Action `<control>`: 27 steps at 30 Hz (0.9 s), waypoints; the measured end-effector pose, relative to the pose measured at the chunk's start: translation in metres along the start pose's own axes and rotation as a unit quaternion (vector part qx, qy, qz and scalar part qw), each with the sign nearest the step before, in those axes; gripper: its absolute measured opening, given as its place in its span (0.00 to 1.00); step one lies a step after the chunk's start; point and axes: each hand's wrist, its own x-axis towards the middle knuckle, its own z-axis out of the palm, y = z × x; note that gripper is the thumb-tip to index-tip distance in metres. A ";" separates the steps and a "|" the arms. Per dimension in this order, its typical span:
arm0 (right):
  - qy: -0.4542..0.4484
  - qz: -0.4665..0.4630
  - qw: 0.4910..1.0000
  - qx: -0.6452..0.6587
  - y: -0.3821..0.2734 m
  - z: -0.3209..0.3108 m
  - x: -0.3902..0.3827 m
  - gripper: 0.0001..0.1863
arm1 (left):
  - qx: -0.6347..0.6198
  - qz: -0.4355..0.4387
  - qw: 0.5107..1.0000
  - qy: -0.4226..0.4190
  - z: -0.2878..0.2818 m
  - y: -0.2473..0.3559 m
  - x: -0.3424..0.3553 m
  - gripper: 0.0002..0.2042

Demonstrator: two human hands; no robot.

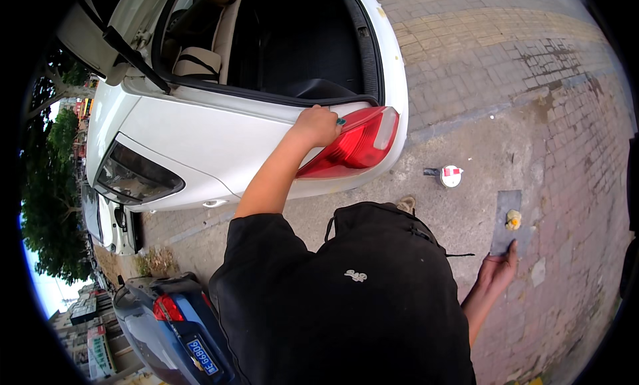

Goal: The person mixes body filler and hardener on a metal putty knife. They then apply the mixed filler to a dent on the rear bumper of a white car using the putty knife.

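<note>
My left hand (318,126) rests against a white car's rear body (216,142), beside the red tail light (359,144). Its fingers are curled over the edge below the open trunk (299,42), and a small green thing (341,121) shows at the fingertips; what it is cannot be made out. Low on the right, away from the car, my right hand (499,272) grips the near end of a flat grey rectangular sheet (507,200). On that sheet sits a lump of pale paste (512,220) with a yellow-orange spot in it.
A white tin (450,177) with a red mark stands on the concrete, next to a short dark strip (431,172). Brick paving (572,178) lies to the right. Behind me at lower left is a blue car (180,325). One shoe (406,203) peeks out past my black shirt.
</note>
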 end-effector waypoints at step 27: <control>0.024 -0.103 0.987 0.122 -0.015 -0.055 -0.081 0.16 | -0.760 0.191 0.619 -0.057 -0.016 0.137 0.005 0.09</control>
